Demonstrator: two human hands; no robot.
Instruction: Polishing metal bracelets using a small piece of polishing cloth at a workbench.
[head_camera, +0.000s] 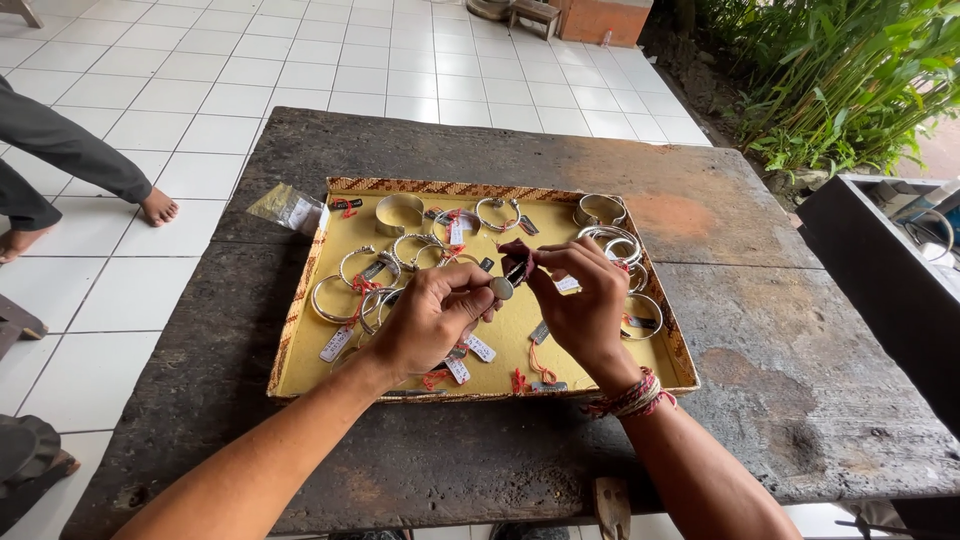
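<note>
A dark, worn wooden table (700, 330) with stains stands on a floor of white square tiles (200, 90). To the right of the table there is a dark box (880, 280), and behind it green plants (850, 70) grow from bare soil. At the far edge of the floor stands a low brick wall (600, 20). Soft daylight falls on everything.

An open-air jewellery stall or craft workshop, probably: silver bangles (400, 214) with price tags are lying in a woven-edged tray (300, 330) on a weathered tabletop (740, 330), white floor tiles (200, 90) and greenery (850, 70) surrounding it.
</note>
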